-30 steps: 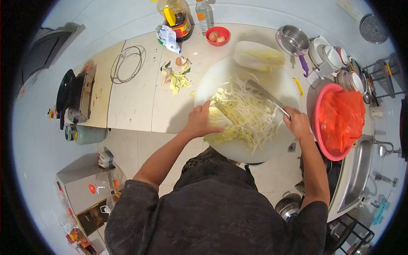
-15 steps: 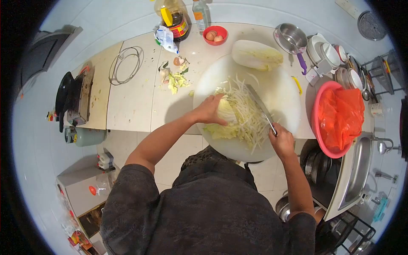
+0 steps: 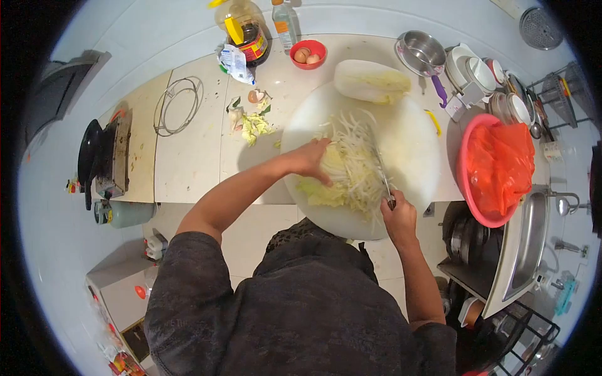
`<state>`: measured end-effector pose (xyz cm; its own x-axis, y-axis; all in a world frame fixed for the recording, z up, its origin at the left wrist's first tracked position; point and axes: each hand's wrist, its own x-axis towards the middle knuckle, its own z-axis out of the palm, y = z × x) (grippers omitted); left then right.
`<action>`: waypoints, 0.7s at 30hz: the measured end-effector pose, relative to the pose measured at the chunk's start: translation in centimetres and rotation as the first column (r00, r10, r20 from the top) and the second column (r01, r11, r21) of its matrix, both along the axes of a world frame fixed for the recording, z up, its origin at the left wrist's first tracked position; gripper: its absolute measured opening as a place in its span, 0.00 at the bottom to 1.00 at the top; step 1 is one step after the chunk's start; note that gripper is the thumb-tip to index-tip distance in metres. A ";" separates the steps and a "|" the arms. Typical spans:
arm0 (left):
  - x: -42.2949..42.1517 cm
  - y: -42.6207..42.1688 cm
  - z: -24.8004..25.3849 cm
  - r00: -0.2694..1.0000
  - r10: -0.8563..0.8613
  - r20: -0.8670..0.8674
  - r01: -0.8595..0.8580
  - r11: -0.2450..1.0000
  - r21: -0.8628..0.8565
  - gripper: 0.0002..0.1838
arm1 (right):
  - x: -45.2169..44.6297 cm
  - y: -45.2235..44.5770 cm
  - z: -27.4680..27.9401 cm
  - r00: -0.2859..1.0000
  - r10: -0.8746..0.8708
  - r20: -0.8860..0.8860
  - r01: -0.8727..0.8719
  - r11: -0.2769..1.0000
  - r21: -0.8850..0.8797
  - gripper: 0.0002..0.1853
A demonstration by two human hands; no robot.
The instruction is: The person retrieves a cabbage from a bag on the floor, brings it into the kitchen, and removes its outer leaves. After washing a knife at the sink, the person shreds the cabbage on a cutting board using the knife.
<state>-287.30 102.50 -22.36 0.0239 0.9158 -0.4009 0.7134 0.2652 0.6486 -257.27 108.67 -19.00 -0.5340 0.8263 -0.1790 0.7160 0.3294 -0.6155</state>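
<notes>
A round white cutting board (image 3: pixel 417 141) lies across the counter's front edge. My left hand (image 3: pixel 311 159) presses on a piece of napa cabbage (image 3: pixel 321 193), thumb and fingers spread around its left side. My right hand (image 3: pixel 400 218) is closed round the handle of a kitchen knife (image 3: pixel 380 166). The blade points away from me, along the right side of a pile of thin cabbage shreds (image 3: pixel 354 135). Another large piece of napa cabbage (image 3: pixel 371 82) rests at the back of the board, apart from both hands.
Cabbage scraps (image 3: pixel 256 127) and eggshell lie left of the board. Behind stand a red bowl of eggs (image 3: pixel 308 54) and bottles. A steel pot (image 3: pixel 422 52), stacked dishes (image 3: pixel 470 72) and a pink basin (image 3: pixel 464 169) with a red plastic bag are on the right, near the sink (image 3: pixel 528 241).
My right hand and the knife have moved left, bringing the blade against the shreds at a steeper angle. My left hand keeps its place on the cabbage. The view has shifted slightly.
</notes>
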 end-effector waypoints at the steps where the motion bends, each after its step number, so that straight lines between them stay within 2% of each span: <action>1: 0.0 -0.3 0.1 1.000 0.010 0.003 -0.010 1.000 0.009 0.62 | 0.0 0.1 0.2 1.000 0.001 0.007 -0.001 1.000 -0.002 0.16; 2: 0.2 -0.9 0.1 1.000 0.020 0.008 -0.020 1.000 0.017 0.62 | 0.0 0.1 0.4 1.000 -0.003 0.001 0.003 1.000 -0.007 0.16; 5: 0.7 -2.7 2.6 0.936 0.211 0.281 -0.203 0.978 -0.058 0.61 | 0.1 0.3 0.7 1.000 -0.009 -0.010 0.009 1.000 -0.011 0.15; 8: 1.3 -4.6 0.2 0.865 0.361 0.347 -0.367 0.929 -0.052 0.58 | 0.0 0.3 0.6 1.000 -0.008 0.002 0.008 1.000 -0.014 0.14; 11: 1.8 -5.6 -0.2 0.767 0.451 0.456 -0.452 0.885 -0.113 0.54 | 0.4 0.7 0.6 1.000 -0.007 0.027 0.007 1.000 -0.011 0.13; 13: 1.8 -6.2 0.4 0.748 0.490 0.448 -0.479 0.866 -0.147 0.52 | 0.9 1.4 1.0 0.998 0.002 0.056 -0.004 1.000 0.026 0.13; 16: 0.6 -7.0 0.3 0.693 0.551 0.465 -0.508 0.831 -0.228 0.49 | 2.0 2.6 1.1 0.998 0.038 0.056 -0.050 0.973 0.227 0.13; 17: 0.2 -7.1 0.1 0.669 0.570 0.476 -0.511 0.819 -0.262 0.48 | 2.2 3.2 1.1 0.997 0.054 0.061 -0.067 0.971 0.232 0.13; 20: -0.3 -6.2 0.5 0.721 0.547 0.425 -0.498 0.836 -0.230 0.45 | 2.0 5.8 0.8 0.991 0.104 0.083 -0.124 0.950 0.288 0.13; 21: -0.2 -5.8 0.6 0.688 0.553 0.470 -0.500 0.831 -0.245 0.45 | 1.7 6.4 0.4 0.990 0.114 0.088 -0.136 0.946 0.295 0.14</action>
